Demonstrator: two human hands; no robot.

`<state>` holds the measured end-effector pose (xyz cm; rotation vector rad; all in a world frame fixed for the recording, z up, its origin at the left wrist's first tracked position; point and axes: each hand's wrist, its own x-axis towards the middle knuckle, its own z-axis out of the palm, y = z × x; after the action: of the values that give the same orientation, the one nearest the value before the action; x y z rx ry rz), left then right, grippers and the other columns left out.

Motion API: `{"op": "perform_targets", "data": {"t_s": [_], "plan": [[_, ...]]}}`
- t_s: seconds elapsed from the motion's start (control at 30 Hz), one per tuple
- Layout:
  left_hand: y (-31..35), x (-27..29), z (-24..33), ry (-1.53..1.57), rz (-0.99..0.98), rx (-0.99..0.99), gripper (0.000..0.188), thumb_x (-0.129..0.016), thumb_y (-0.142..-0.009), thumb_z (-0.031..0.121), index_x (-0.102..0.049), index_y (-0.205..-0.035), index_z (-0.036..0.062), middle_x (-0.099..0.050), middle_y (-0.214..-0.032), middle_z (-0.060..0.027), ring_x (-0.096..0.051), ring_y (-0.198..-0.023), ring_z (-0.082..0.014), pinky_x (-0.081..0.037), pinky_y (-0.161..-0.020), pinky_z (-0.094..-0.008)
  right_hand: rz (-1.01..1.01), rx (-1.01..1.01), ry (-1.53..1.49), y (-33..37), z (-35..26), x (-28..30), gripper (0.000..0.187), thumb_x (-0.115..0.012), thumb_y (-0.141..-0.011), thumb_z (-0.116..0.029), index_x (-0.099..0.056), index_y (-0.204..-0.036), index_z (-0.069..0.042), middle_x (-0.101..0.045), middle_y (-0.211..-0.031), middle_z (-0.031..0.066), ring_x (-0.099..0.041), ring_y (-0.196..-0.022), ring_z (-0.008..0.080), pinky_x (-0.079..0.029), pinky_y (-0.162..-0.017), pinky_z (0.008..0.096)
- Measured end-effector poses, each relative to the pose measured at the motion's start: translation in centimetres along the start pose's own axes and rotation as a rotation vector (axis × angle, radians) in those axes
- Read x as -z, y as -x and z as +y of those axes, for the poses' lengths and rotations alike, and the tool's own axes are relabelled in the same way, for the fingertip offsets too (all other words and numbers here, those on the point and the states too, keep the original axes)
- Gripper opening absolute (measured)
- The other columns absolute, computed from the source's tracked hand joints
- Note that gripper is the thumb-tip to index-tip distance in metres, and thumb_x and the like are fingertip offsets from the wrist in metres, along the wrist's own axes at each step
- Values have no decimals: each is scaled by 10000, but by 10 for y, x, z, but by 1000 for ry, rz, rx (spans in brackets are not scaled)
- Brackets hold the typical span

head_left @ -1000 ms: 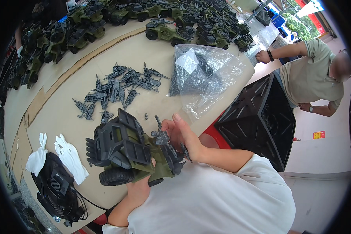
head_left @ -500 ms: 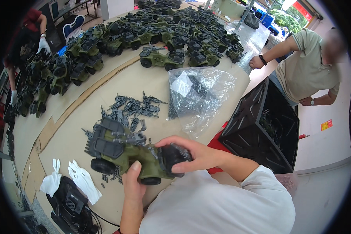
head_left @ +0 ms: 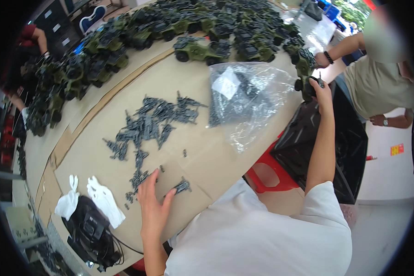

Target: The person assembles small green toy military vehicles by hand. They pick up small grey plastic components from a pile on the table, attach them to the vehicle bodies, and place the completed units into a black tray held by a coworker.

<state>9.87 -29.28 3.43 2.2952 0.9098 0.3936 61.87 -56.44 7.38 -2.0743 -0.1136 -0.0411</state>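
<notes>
Out at the right end of the table, my right hand [head_left: 323, 95] is closed on one end of an olive-green toy military vehicle [head_left: 303, 68] with black wheels. My left hand [head_left: 154, 198] hovers low over the near side of the table, its thumb and fingers apart and holding nothing. A small grey toy gun [head_left: 183, 185] lies by that thumb, and tiny dark pegs [head_left: 129, 197] are scattered around the fingertips. Beyond them spreads a loose pile of grey toy guns [head_left: 149, 123]. A clear plastic bag [head_left: 255, 103] with dark parts inside sits right of the pile.
Rows of finished-looking toy vehicles [head_left: 202, 23] crowd the far edge. White gloves [head_left: 105, 202] and a black bag [head_left: 89, 230] lie at left. At right are a black crate [head_left: 342, 142], a red stool [head_left: 271, 175] and a standing person [head_left: 377, 83]. Another person [head_left: 30, 41] works far left.
The toy vehicle, held in both hands before, has been carried by my right hand to the table's right end. My left hand has let go and opened over the small parts.
</notes>
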Motion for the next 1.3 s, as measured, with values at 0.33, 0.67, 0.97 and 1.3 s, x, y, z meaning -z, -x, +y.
{"op": "perform_targets", "data": {"t_s": [0.33, 0.67, 0.97, 1.3], "plan": [[-41, 58, -57, -92, 273, 123, 183, -637, -891, 77, -654, -1068, 37, -646, -967, -94, -565, -899, -246, -431, -839, -374, 202, 489, 372, -25, 29, -19, 640, -677, -861, -524, -584, -1280, -50, -640, -1107, 121, -595, -980, 203, -456, -879, 327], [-114, 70, -89, 238, 520, 208, 285, -656, -915, 210, -619, -1124, 20, -639, -1008, -99, -575, -813, -183, -472, -766, -331, -1267, 972, 38, 325, -70, -188, 315, -729, -857, -214, -619, -1104, -51, -581, -1066, 105, -606, -923, 285, -527, -799, 382], [-231, 55, -162, 337, 794, 568, 946, -790, -756, 445, -297, -1440, 18, -431, -1376, -233, -477, -1226, -321, -417, -990, -361, -1480, 162, -155, 306, -80, -193, 320, -677, -919, -153, -471, -1144, -58, -576, -1065, 96, -630, -730, 149, -511, -616, 288], [-160, 70, -146, 1566, 469, 324, 580, -648, -839, 216, -440, -1357, 58, -596, -1183, -96, -588, -1051, -234, -481, -866, -449, -1588, -429, -514, 272, -83, -173, 248, -651, -939, -171, -540, -1140, -79, -683, -902, 84, -601, -643, 97, -473, -564, 230]]}}
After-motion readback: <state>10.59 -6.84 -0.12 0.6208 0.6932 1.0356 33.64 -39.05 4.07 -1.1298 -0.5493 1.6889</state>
